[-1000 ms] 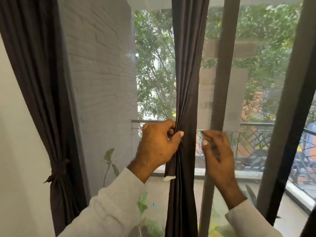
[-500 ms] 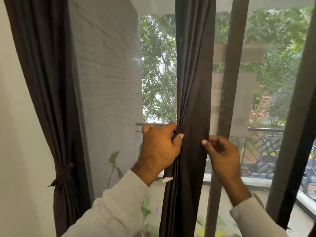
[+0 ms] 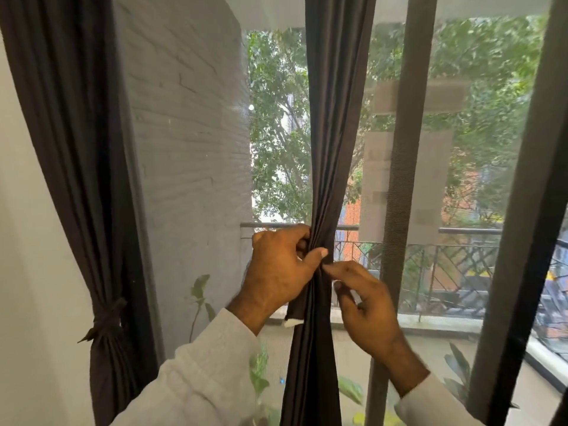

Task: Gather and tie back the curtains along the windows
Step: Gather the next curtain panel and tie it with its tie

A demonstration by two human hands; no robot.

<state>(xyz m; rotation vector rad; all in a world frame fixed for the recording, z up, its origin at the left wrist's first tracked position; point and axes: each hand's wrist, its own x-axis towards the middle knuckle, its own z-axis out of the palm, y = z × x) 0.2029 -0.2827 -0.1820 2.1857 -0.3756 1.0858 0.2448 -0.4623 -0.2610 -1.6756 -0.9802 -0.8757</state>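
Your two hands bunch the middle curtain at its waist, in front of the window.

Your left hand (image 3: 278, 273) grips the gathered curtain (image 3: 330, 124), fingers curled round behind the folds and thumb pressed across the front. Your right hand (image 3: 365, 302) comes in just below that thumb, its forefinger and thumb loosely curled, forefinger tip touching the cloth; you cannot tell whether it pinches anything. The curtain hangs upright, long axis vertical, narrowing to your fingers and spreading again beneath them. A short strap end with a white tip (image 3: 293, 318) dangles just under your left hand. You can count two curtains: this one, and a second curtain (image 3: 76, 149) well to the left of your fingers, already cinched by a knotted tie (image 3: 106, 318). A balcony railing (image 3: 461, 232) runs behind the glass.
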